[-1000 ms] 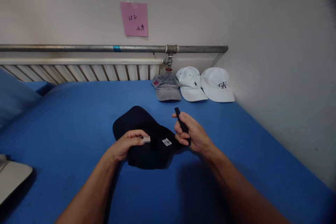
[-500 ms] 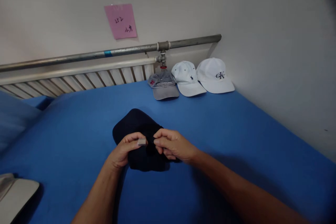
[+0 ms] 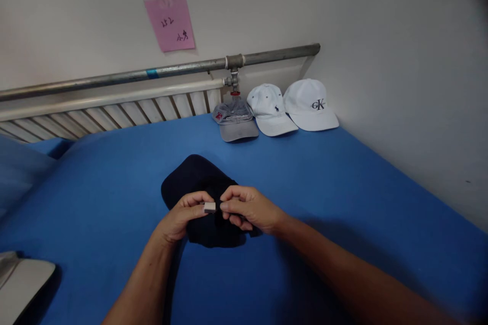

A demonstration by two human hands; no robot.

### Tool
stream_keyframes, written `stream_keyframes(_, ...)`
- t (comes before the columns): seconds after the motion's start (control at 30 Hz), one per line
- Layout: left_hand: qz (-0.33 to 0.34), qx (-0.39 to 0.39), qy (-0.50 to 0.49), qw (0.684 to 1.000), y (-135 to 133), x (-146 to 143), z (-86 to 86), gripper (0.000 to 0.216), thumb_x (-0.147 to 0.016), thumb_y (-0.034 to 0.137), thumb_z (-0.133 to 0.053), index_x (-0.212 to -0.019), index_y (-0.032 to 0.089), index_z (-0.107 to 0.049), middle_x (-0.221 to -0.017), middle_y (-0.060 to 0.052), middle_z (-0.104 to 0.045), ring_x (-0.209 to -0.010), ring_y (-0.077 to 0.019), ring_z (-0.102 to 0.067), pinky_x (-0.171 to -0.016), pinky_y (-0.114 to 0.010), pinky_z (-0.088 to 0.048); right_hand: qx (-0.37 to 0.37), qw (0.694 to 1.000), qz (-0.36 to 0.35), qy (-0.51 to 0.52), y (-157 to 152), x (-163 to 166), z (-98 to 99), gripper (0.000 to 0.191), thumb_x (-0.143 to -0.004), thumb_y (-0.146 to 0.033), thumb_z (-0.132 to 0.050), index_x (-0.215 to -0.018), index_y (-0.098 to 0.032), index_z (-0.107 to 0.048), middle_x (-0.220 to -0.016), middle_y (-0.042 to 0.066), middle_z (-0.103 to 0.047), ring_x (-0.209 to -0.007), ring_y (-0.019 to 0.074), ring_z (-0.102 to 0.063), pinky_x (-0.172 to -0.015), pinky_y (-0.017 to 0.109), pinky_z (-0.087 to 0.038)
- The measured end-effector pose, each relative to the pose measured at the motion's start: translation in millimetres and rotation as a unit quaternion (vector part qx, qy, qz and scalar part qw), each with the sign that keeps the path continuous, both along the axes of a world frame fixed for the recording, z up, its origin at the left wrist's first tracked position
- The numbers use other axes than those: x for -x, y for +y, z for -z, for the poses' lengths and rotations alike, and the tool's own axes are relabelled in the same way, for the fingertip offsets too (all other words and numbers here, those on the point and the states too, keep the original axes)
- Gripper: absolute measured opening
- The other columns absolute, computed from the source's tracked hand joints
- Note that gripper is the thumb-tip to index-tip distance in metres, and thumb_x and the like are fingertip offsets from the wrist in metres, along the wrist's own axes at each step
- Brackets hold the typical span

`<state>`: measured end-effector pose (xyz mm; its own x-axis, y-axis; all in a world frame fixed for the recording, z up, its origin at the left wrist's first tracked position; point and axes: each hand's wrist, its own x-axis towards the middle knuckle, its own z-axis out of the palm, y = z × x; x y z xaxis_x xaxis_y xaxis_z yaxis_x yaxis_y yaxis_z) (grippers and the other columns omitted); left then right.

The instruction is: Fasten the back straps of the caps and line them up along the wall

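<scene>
A dark navy cap (image 3: 190, 177) lies on the blue surface in front of me, its brim toward the far left. My left hand (image 3: 186, 216) pinches a small silver metal buckle (image 3: 209, 207) between thumb and fingers, over the cap's back. Close beside it, my right hand (image 3: 247, 209) is closed, thumb against forefinger, on what looks like the cap's dark strap. A dark strap end (image 3: 255, 232) shows below the right hand. Where the strap meets the buckle is too dark to make out.
Along the wall stand a grey cap (image 3: 238, 129), a pale cap (image 3: 272, 122) and a white cap (image 3: 310, 111). Another light cap (image 3: 28, 284) is cut off at the left edge. A radiator (image 3: 133, 109) and metal pipe (image 3: 190, 67) run behind the blue surface (image 3: 114, 188).
The buckle in my left hand has tilted and shifted slightly right, toward my right fingertips. The whole view has moved a little; the caps stay in place.
</scene>
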<state>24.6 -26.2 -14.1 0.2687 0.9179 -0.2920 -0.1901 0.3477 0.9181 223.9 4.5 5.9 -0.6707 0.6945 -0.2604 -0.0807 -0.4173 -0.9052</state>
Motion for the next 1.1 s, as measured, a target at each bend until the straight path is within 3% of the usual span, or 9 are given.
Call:
stream_keyframes(0.5,0.012,0.002,-0.021,1.000,-0.5,1.1,5.4,0.023,-0.064,0.034,-0.081,-0.071,0.016,-0.068,-0.060,0.003,-0.062,-0.051,-0.0049,-0.049,-0.050,-0.015,-0.035,0.015,0.998,-0.023,0.052,2.4,-0.9,3.5,0.009,-0.074,-0.020,-0.064,-0.079,-0.017,-0.057,-0.060,-0.003,-0.064,-0.036,0.0034,-0.044,-0.030,0.013,-0.027)
stream_keyframes(1.1,0.032,0.005,0.008,0.999,0.6,-1.4,0.1,0.026,-0.062,0.036,-0.080,-0.071,0.015,-0.067,-0.061,0.002,-0.061,-0.052,-0.0060,-0.047,-0.050,-0.017,-0.033,-0.013,0.999,-0.032,0.020,2.4,-2.9,-0.2,0.006,-0.074,-0.015,-0.062,-0.077,-0.016,-0.057,-0.058,-0.005,-0.062,-0.035,0.0026,-0.043,-0.030,0.012,-0.025)
